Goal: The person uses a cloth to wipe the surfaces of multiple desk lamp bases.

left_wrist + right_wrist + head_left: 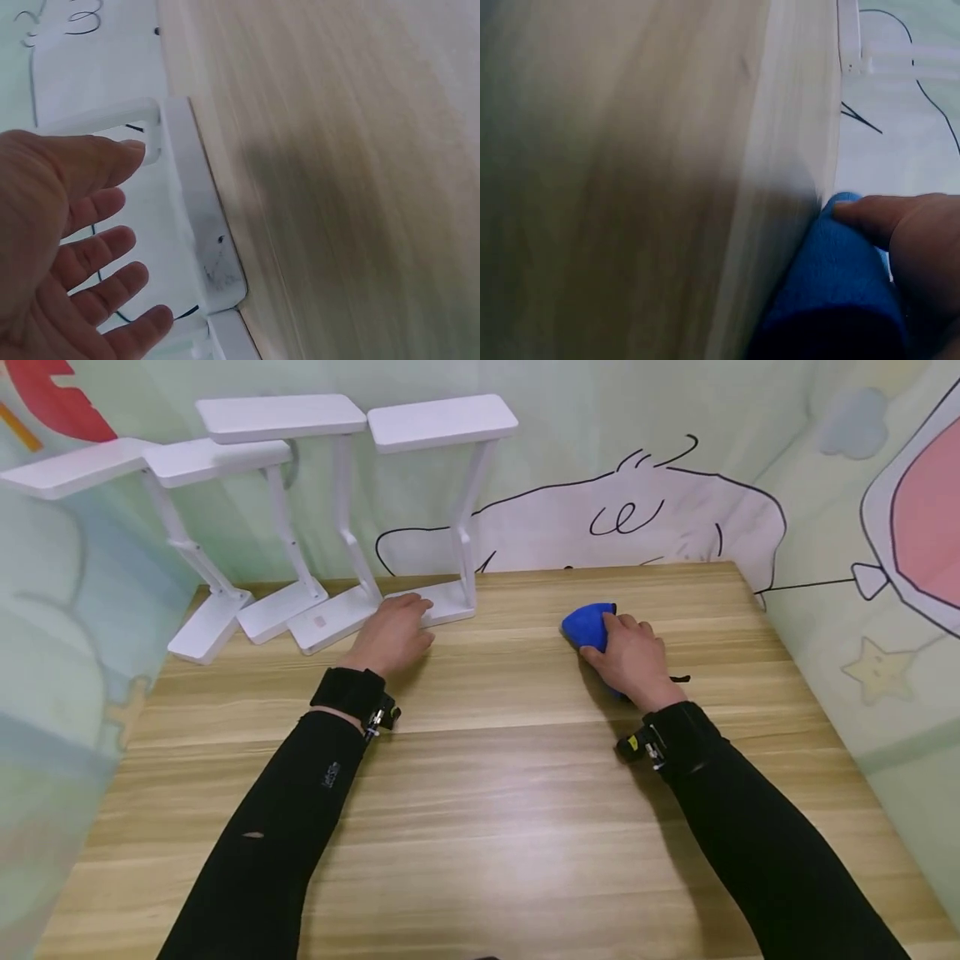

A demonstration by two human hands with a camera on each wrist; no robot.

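My right hand (633,656) holds a soft blue cloth item (585,625) down at the wooden table, thumb on its near side. A short black strap sticks out beside that hand. In the right wrist view the thumb presses along the blue cloth (832,262), and the other fingers are hidden. My left hand (393,631) reaches over the base of the rightmost white desk lamp (450,602). In the left wrist view its fingers are spread and loosely bent, close over the white lamp base (199,202), with nothing between them.
Three more white folding desk lamps, the leftmost with its base (210,627) at the table's left edge, stand in a row at the back left. Their heads overlap above. A printed backdrop (600,527) rises behind the wooden table (510,810) and along both sides.
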